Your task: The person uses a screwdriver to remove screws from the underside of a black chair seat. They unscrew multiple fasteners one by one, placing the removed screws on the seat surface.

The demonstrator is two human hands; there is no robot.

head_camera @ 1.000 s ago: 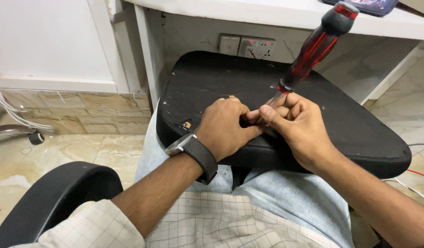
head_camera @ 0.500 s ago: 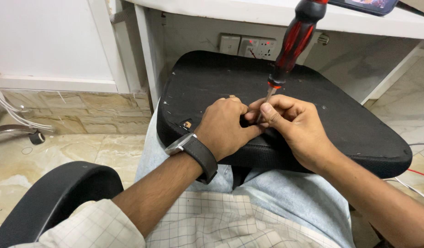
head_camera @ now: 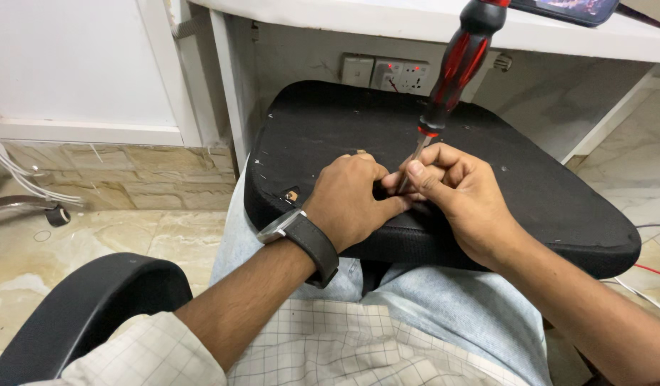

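Head view: on the near part of the black seat pad [head_camera: 330, 129], the left hand [head_camera: 348, 200] rests curled, knuckles down, fingers folded together (whether it grips anything I cannot tell). Touching it on the right, the right hand [head_camera: 462, 193] pinches the metal shaft of the red-and-black screwdriver [head_camera: 455, 61], whose long axis rises from the fingers up and to the right, away from the pad.

Not much of that kind around here, honestly. The only screen is a phone [head_camera: 576, 8] lying flat near the front edge of the white desk [head_camera: 387, 20], over toward its right end and mostly cut off at the top. It's a dark slab with rounded corners, and its screen is glowing with a blur of reddish and bluish colours. No packages, labels or signs are showing anywhere else.
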